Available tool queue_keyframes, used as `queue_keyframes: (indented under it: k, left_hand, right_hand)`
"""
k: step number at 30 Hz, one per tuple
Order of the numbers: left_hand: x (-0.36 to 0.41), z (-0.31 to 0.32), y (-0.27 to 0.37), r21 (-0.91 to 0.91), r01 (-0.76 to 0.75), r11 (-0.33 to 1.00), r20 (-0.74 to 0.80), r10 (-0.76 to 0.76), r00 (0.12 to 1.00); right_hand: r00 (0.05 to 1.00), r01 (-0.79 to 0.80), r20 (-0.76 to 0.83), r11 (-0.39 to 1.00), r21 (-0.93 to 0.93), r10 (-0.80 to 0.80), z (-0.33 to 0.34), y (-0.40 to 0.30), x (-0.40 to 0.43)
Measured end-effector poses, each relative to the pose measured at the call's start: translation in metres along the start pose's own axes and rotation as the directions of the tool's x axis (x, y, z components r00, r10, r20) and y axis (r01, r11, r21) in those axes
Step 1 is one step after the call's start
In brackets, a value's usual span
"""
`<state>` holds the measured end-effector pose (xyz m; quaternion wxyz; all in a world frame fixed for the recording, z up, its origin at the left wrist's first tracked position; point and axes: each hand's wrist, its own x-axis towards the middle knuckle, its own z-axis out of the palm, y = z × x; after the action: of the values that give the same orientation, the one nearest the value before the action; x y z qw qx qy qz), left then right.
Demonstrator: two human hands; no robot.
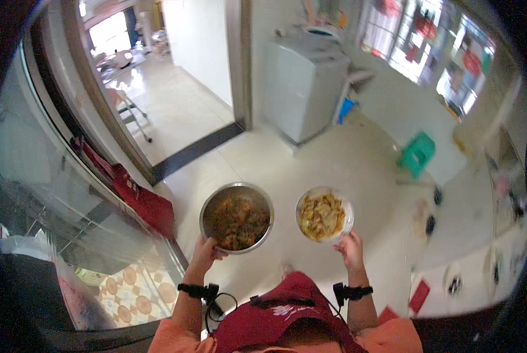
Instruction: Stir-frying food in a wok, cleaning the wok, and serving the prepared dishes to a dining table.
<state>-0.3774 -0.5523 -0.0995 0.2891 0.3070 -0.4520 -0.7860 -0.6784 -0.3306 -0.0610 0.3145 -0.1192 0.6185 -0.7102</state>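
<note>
My left hand [209,250] grips the lower left rim of a round stainless steel bowl [237,218], which holds brown, cooked food in sauce. To its right, my right hand [350,249] pinches the lower right edge of a white plate [324,214] with yellowish cooked food on it. Bowl and plate are held apart, above the pale tiled floor. Both wrists wear black straps with small devices and cables. A dark red apron [285,309] covers my front.
A doorway with a dark threshold [197,152] opens ahead on the left. A white washing machine [305,84] stands beyond the bowl and plate. A green plastic stool [417,154] is at the right. Red cloth [144,203] hangs by the glass door [69,189] at left.
</note>
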Motion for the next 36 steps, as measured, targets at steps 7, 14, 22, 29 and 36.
queue_keyframes:
  k: [7,14,22,29,36]
  left_hand:
    - [-0.071,0.020,-0.048,-0.073,-0.041,0.997,-0.425,0.007,0.905]
    - [-0.071,0.071,-0.120,-0.047,-0.183,0.982,-0.503,0.135,0.854]
    - [-0.058,0.073,-0.132,-0.067,-0.238,0.969,-0.570,0.159,0.806]
    - [-0.062,0.090,-0.132,-0.104,-0.386,0.917,-0.634,0.238,0.736]
    - [-0.076,0.104,-0.164,-0.126,-0.437,0.891,-0.673,0.247,0.698]
  right_hand:
    - [0.949,-0.073,0.299,0.994,-0.080,0.094,-0.007,0.013,0.040]
    - [0.877,-0.090,0.473,0.996,-0.012,0.085,-0.042,0.058,0.111]
    - [0.847,-0.045,0.524,0.994,-0.099,0.090,-0.041,0.050,0.120]
    - [0.803,-0.051,0.592,0.998,-0.043,0.067,-0.050,0.051,0.128]
    - [0.700,0.006,0.707,0.989,-0.148,0.102,-0.046,0.038,0.137]
